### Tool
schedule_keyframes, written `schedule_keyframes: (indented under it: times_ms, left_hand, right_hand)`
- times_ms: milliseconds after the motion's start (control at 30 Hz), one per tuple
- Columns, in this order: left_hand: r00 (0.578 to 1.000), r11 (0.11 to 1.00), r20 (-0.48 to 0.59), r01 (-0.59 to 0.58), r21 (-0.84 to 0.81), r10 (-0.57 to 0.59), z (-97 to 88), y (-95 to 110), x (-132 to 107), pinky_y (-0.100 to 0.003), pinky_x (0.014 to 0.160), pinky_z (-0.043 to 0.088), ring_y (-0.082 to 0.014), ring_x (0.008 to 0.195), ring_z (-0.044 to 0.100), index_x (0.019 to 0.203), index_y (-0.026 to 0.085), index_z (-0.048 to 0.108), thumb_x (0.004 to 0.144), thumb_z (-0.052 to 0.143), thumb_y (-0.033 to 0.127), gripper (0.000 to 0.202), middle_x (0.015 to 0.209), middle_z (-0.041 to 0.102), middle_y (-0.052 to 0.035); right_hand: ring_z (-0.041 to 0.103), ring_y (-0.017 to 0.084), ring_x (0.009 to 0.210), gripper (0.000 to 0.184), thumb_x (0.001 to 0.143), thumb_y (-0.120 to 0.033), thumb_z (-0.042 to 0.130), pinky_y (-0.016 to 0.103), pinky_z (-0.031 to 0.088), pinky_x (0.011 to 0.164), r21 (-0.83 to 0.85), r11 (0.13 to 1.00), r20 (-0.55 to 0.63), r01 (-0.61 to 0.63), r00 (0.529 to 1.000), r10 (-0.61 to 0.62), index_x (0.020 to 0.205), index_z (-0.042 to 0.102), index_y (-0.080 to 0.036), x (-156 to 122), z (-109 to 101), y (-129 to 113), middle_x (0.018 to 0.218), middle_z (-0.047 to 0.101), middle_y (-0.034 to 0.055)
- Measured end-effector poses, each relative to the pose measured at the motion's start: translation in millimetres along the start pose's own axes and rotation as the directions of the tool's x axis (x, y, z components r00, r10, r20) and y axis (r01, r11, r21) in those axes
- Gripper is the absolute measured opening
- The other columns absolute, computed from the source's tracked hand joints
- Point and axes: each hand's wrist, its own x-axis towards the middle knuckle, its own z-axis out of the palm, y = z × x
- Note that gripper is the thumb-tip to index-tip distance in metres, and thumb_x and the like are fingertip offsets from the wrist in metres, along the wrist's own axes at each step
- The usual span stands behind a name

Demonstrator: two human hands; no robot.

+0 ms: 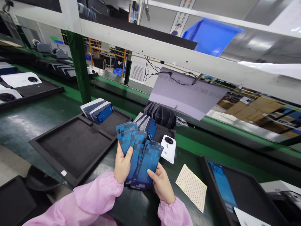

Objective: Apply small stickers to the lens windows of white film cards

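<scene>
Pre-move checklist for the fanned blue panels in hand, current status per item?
1. Left hand grips the blue panels: ok.
2. Right hand holds the fan's lower right side: ok.
3. Panels squared into one stack: not ok, fanned out.
4. Black tray shows a bare recess: ok.
5. Blue film intact on every panel: cannot tell.
6. White cover lies flat beside the fan: ok.

- I count two hands: left hand point(122, 164), right hand point(162, 185).
- About five blue-filmed panels point(143, 163), fanned.
- I make out three white back covers point(168, 149).
- One sticker sheet point(191, 186).
- One blue bin point(211, 36).
</scene>
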Motion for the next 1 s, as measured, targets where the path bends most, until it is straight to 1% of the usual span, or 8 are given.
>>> schedule_keyframes:
  times_ms: [133, 267, 400, 533, 700, 833, 933, 1000]
  left_hand:
    - [0.992, 0.996, -0.101, -0.073, 0.052, 0.078, -6.2, 3.2, 7.5, -0.032, 0.108, 0.029, -0.018, 0.127, 0.04, 0.14, 0.032, 0.022, 0.085, 0.05, 0.035, 0.061, 0.141, 0.039, 0.0008]
    - [0.984, 0.994, -0.145, -0.092, 0.065, 0.101, -9.4, 2.9, 14.3, -0.032, 0.109, 0.028, -0.0181, 0.126, 0.04, 0.14, 0.031, 0.022, 0.084, 0.052, 0.036, 0.063, 0.139, 0.041, 0.0003]
    - [0.999, 1.0, 0.039, 0.01, -0.003, -0.01, -4.3, -2.6, 6.4, -0.036, 0.107, 0.03, -0.02, 0.125, 0.042, 0.14, 0.03, 0.023, 0.082, 0.054, 0.036, 0.065, 0.136, 0.046, -0.0013]
    - [0.967, 0.984, 0.218, 0.155, -0.083, -0.134, 0.4, -10.8, -6.5, -0.037, 0.107, 0.03, -0.021, 0.127, 0.04, 0.14, 0.029, 0.023, 0.083, 0.054, 0.036, 0.065, 0.139, 0.043, -0.0022]
    - [0.934, 0.935, 0.266, 0.295, -0.195, -0.239, -0.2, -13.3, -6.6, -0.035, 0.108, 0.029, -0.0199, 0.13, 0.036, 0.139, 0.03, 0.025, 0.086, 0.049, 0.035, 0.059, 0.142, 0.039, -0.0009]
    - [0.936, 0.919, 0.285, 0.286, -0.271, -0.207, 0.9, -7.9, -2.6, -0.038, 0.106, 0.032, -0.0209, 0.125, 0.042, 0.139, 0.03, 0.025, 0.084, 0.053, 0.032, 0.062, 0.137, 0.046, -0.0019]
    - [0.943, 0.912, 0.257, 0.285, -0.293, -0.212, 1.7, -5.4, -1.0, -0.037, 0.105, 0.034, -0.0211, 0.124, 0.043, 0.138, 0.03, 0.026, 0.082, 0.056, 0.031, 0.064, 0.137, 0.047, -0.002]
    - [0.932, 0.895, 0.271, 0.323, -0.309, -0.242, 1.2, -5.2, -0.4, -0.037, 0.104, 0.036, -0.0214, 0.122, 0.046, 0.138, 0.031, 0.026, 0.082, 0.057, 0.031, 0.065, 0.135, 0.049, -0.0021]
  right_hand:
    - [0.061, 0.025, 0.102, 0.041, 0.069, -0.026, 0.072, 0.043, 0.047, 0.09, 0.04, 0.998, 0.07, -0.049, 0.996, 0.046, 0.107, 0.057, -0.02, -3.9, -1.3, -8.9, 0.107, 0.067, 0.007]
    - [0.063, 0.026, 0.099, 0.042, 0.068, -0.03, 0.072, 0.043, 0.05, 0.085, 0.057, 0.998, -0.001, -0.033, 0.999, 0.033, 0.106, 0.058, -0.021, -6.4, -11.6, -20.3, 0.103, 0.069, 0.0068]
    - [0.062, 0.025, 0.099, 0.044, 0.07, -0.031, 0.071, 0.043, 0.049, 0.086, 0.083, 0.995, -0.076, 0.051, 0.996, -0.045, 0.11, 0.056, -0.023, -3.0, -16.2, -20.6, 0.102, 0.069, 0.0063]
    - [0.059, 0.024, 0.105, 0.043, 0.071, -0.029, 0.07, 0.044, 0.046, 0.09, 0.102, 0.994, -0.06, 0.047, 0.997, -0.041, 0.111, 0.056, -0.024, 0.4, -7.3, -9.3, 0.108, 0.067, 0.0057]
    - [0.056, 0.025, 0.11, 0.044, 0.072, -0.027, 0.07, 0.047, 0.042, 0.095, 0.086, 0.996, 0.004, 0.024, 1.0, -0.024, 0.113, 0.055, -0.022, -1.3, -0.1, -3.2, 0.116, 0.063, 0.0077]
    - [0.054, 0.022, 0.113, 0.047, 0.073, -0.025, 0.069, 0.044, 0.036, 0.102, 0.041, 0.998, -0.06, 0.056, 0.997, -0.054, 0.117, 0.051, -0.025, -5.0, -9.4, -11.3, 0.117, 0.063, 0.005]
    - [0.056, 0.023, 0.111, 0.05, 0.073, -0.026, 0.069, 0.044, 0.04, 0.098, 0.044, 0.998, -0.074, 0.042, 0.997, -0.039, 0.119, 0.05, -0.026, -6.4, -15.7, -18.5, 0.114, 0.065, 0.0046]
    - [0.057, 0.024, 0.108, 0.052, 0.072, -0.026, 0.07, 0.044, 0.043, 0.094, 0.054, 0.998, -0.069, 0.035, 0.997, -0.031, 0.12, 0.049, -0.026, -6.7, -16.9, -21.3, 0.112, 0.065, 0.0053]
